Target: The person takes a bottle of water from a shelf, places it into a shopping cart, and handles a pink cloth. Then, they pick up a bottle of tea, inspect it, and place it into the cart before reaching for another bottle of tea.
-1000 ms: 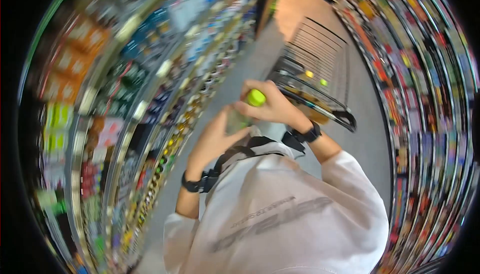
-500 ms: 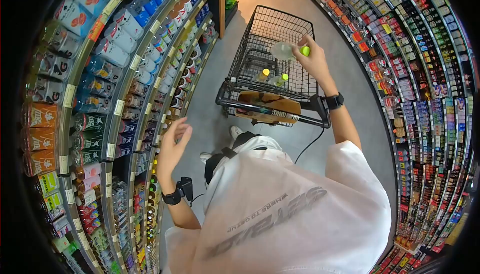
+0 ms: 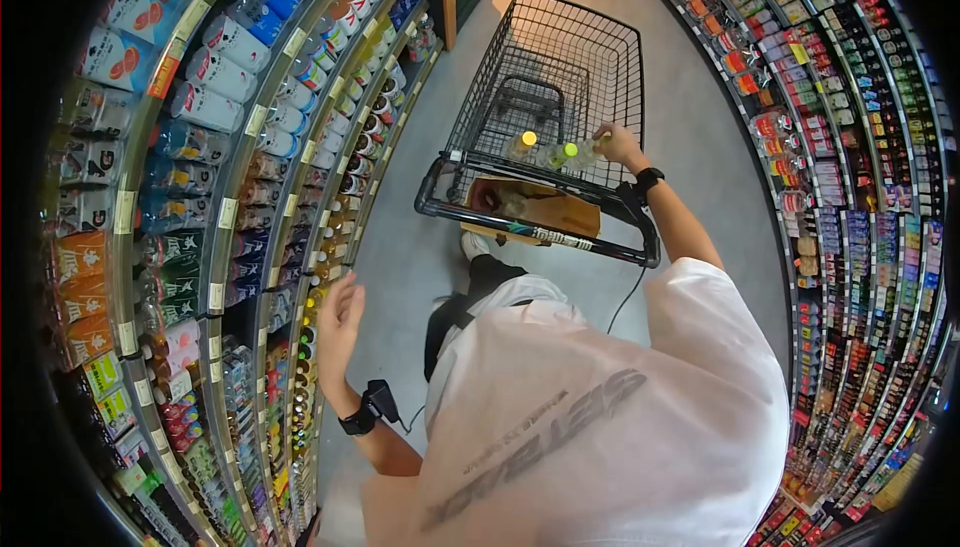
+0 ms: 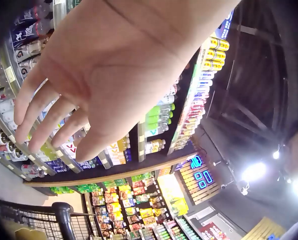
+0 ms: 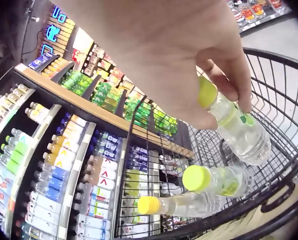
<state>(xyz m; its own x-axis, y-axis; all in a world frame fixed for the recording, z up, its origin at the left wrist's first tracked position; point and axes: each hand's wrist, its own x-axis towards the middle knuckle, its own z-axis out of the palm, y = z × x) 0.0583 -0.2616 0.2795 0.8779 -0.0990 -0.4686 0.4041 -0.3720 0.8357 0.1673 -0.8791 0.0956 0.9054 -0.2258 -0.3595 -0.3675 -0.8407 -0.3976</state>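
A clear bottle (image 5: 244, 135) with a yellow-green cap (image 5: 207, 92) was inside the wire basket (image 3: 600, 67) of a shopping cart, by the corner where the handle-side edge met the right edge. The right hand (image 5: 174, 65) held it near the top, thumb and fingers closed around the cap and neck. Whether its base touched the basket floor could not be told.

Just beside it, along the handle-side edge, was a green-capped bottle (image 5: 224, 181), and next to that, further toward the left edge, a yellow-capped bottle (image 5: 189, 205). Seen from the head, both had their caps facing up.

Outside that edge ran the cart's black handle (image 3: 520, 229), with a brown container (image 3: 570, 211) showing between it and the basket.

The left hand (image 3: 341, 332) was empty, well apart from the cart's left edge, its fingers loosely bent and slightly spread, near shelves (image 3: 228, 215) of packed drinks. A black device (image 3: 381, 400) was strapped to that wrist.

The person wore a white shirt (image 3: 620, 447) with dark lettering. Across the grey floor (image 3: 700, 127), more shelves (image 3: 850, 147) of small packages curved along the right.
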